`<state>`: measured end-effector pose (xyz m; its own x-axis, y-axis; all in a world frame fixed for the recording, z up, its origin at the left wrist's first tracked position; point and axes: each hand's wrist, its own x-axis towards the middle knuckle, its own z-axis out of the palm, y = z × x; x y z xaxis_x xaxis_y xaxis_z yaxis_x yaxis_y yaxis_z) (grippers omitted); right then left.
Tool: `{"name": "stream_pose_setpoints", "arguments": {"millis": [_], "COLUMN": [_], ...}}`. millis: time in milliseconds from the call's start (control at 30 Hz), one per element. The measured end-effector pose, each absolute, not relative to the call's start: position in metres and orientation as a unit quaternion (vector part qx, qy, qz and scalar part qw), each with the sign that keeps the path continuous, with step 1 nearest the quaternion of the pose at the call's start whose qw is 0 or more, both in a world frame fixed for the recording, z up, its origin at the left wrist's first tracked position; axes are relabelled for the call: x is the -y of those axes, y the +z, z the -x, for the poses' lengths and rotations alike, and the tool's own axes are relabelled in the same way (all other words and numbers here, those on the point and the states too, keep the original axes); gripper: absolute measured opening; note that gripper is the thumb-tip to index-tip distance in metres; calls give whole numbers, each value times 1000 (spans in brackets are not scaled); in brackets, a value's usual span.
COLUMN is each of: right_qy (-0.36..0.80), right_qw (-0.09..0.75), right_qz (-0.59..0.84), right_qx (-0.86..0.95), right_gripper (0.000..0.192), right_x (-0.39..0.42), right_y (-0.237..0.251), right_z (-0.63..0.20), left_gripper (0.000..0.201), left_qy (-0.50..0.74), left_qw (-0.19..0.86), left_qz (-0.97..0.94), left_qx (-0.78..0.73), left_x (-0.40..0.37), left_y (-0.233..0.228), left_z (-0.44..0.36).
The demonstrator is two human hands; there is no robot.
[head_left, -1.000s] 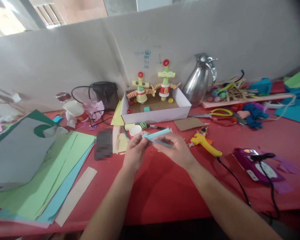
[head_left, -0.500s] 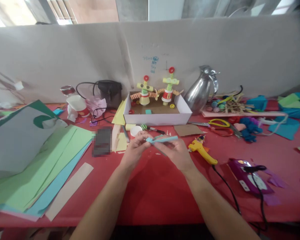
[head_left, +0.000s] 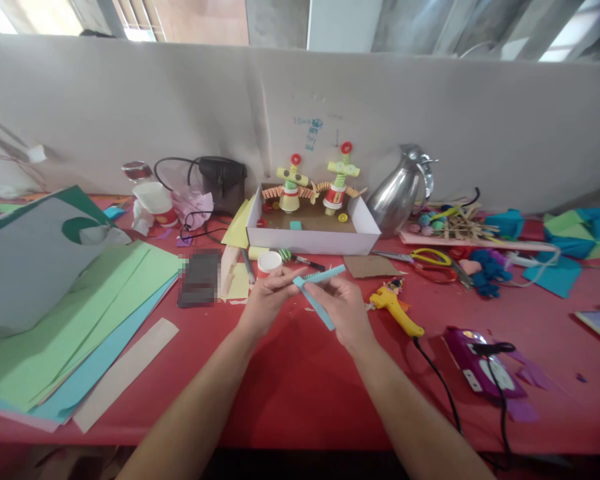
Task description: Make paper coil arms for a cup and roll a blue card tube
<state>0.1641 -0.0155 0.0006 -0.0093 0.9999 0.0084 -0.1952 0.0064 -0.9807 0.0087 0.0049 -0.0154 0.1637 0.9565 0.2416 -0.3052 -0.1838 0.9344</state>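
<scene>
Two light-blue paper strips point(head_left: 323, 315), or one bent strip, meet at a corner between my hands, one arm pointing up right and the other down right. My left hand point(head_left: 264, 300) pinches the corner with its fingertips. Around the strips just right of the corner, the fingers of my right hand point(head_left: 344, 308) are closed. A red and white paper cup point(head_left: 269, 263) stands just beyond my left hand. Behind my fingers lies a green coiled paper piece point(head_left: 285, 255) beside a black pen point(head_left: 307, 264).
Two paper figures point(head_left: 291, 193) stand in a white box point(head_left: 313, 241). On the right are a steel jug point(head_left: 400, 190), scissors point(head_left: 430, 257), a yellow glue gun point(head_left: 396, 312) and a purple corded device point(head_left: 483, 367). Green paper sheets point(head_left: 95, 300) and a beige strip point(head_left: 127, 373) lie left.
The lower blue arm has swung out into view, pointing down right, while the upper one tilts more upward. Both hands still grip the paper. The camera view has shifted slightly.
</scene>
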Motion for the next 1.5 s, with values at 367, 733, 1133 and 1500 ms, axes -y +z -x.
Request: {"name": "stream_pose_setpoints", "arguments": {"millis": [367,733,1133,1500], "right_qy": [418,448,435,305], "right_qw": [595,604,603,357], "right_qz": [460,411,397,443], "right_qx": [509,516,538,764], "right_gripper": [22,31,24,17], "right_x": [19,22,21,14], "right_y": [-2,-3,0,6], "right_z": [-155,-153,-155,-183], "left_gripper": [40,38,36,18], "left_qy": [563,537,538,389], "left_qw": [523,502,543,474], "left_qz": [-539,-607,-558,-635], "left_qx": [-347,-302,-323,-471], "left_x": [1,1,5,4], "left_y": [-24,-14,-19,19], "left_z": [-20,-10,-16,9]}}
